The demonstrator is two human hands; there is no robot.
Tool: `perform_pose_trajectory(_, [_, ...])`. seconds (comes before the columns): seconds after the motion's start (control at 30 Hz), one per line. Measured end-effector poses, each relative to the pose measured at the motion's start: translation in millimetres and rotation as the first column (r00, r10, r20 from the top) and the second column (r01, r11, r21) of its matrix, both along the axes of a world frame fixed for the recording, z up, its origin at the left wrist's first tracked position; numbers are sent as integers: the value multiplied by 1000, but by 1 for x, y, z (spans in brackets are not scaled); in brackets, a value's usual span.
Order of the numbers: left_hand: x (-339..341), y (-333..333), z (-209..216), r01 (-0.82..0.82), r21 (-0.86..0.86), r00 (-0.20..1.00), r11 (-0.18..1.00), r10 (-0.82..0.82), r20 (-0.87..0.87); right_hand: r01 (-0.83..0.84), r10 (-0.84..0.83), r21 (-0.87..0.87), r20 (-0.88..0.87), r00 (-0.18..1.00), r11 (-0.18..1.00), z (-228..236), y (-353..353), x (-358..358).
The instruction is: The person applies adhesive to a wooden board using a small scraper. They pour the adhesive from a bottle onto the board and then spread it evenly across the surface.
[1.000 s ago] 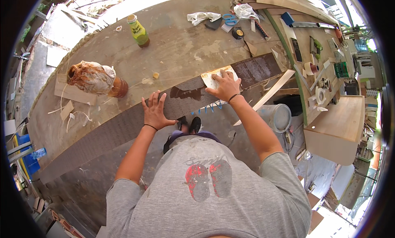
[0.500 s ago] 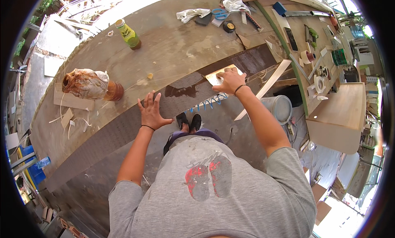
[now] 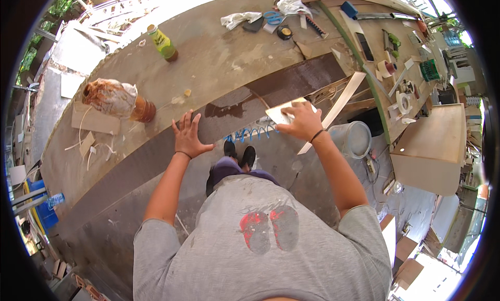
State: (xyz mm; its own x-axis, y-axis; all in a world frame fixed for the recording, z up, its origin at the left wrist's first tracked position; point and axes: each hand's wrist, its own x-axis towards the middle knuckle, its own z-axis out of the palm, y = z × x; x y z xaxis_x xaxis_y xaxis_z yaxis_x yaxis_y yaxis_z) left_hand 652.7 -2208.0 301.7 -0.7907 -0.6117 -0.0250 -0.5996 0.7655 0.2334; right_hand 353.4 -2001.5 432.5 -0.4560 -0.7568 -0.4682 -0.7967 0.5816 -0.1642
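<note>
A long dark brown strip (image 3: pixel 156 154) runs across the table from lower left to upper right. Wet, glossy patches (image 3: pixel 229 109) show on its middle and right part. My left hand (image 3: pixel 188 138) rests on the strip with its fingers spread, holding nothing. In my right hand (image 3: pixel 302 124) is a flat pale yellow rectangular piece (image 3: pixel 277 111), gripped between thumb and fingers at the strip's near edge. A thin dark line of liquid lies on the strip beside the piece. The underside of the piece is hidden.
A jar wrapped in a stained bag (image 3: pixel 117 100) and a green bottle (image 3: pixel 162 43) stand on the table (image 3: pixel 208 56). Scissors (image 3: pixel 274 18) and a tape measure (image 3: pixel 284 32) lie farther off. A pale wooden slat (image 3: pixel 336 111) leans near a bucket (image 3: pixel 351 138) at right.
My right hand has drawn the pale piece back toward me and slightly right, to the strip's near edge. My left hand stays nearly in place.
</note>
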Motion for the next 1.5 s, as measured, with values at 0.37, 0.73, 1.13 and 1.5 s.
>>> perform_pose_trajectory(0.37, [2, 1, 8, 27, 40, 999, 999, -28, 28, -57, 13, -347, -128, 992, 936, -58, -84, 75])
perform_pose_trajectory(0.73, [3, 0, 5, 43, 92, 999, 995, -40, -33, -66, 20, -231, -195, 981, 971, -49, -102, 91])
perform_pose_trajectory(1.13, [2, -4, 5, 47, 126, 999, 991, -48, 11, -44, 27, -120, -138, 990, 992, -59, -120, 85])
perform_pose_trajectory(1.5, [2, -3, 2, 62, 111, 998, 992, -62, -4, -41, 27, -92, -149, 988, 995, -59, -115, 86])
